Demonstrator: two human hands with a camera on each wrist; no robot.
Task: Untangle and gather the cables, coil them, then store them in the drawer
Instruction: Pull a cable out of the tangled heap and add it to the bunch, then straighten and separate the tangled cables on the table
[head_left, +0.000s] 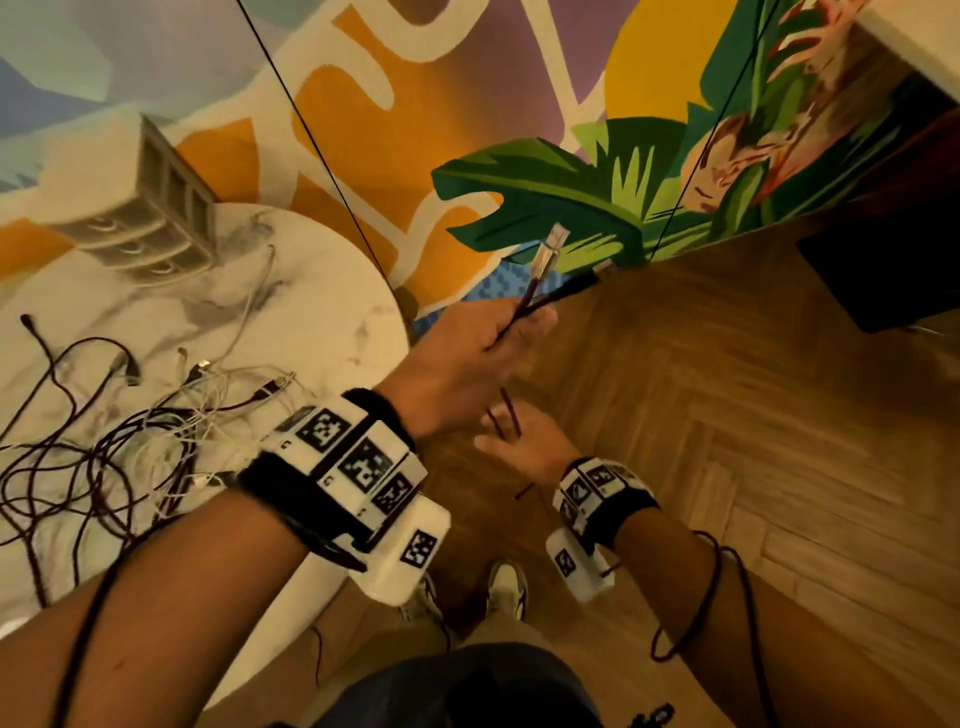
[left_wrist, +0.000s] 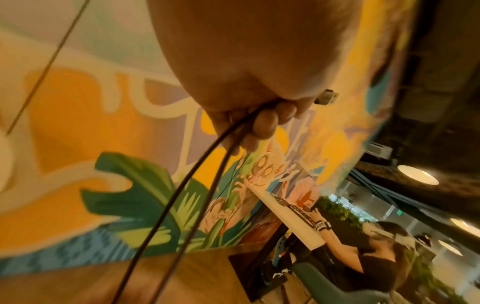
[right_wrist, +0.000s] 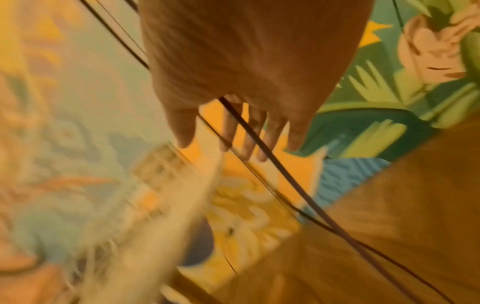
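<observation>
My left hand (head_left: 483, 343) is raised over the floor to the right of the table and grips both ends of a dark red cable (head_left: 524, 304). Its USB plugs (head_left: 550, 249) stick up past the fingers. In the left wrist view the curled fingers (left_wrist: 262, 123) hold two dark strands, and one plug (left_wrist: 405, 97) pokes out. Just below, my right hand (head_left: 519, 441) has straight, spread fingers (right_wrist: 241, 133), and the cable (right_wrist: 259, 144) runs between them. A tangle of dark and white cables (head_left: 145, 431) lies on the round marble table (head_left: 311, 291). A small beige drawer unit (head_left: 145, 218) stands at the table's back.
A painted mural wall (head_left: 467, 130) rises behind the table. Wooden herringbone floor (head_left: 727, 467) spreads to the right, with a dark box (head_left: 883, 275) at the far right. My shoes (head_left: 506, 587) are below the hands. Another person (left_wrist: 371, 261) sits at a second table.
</observation>
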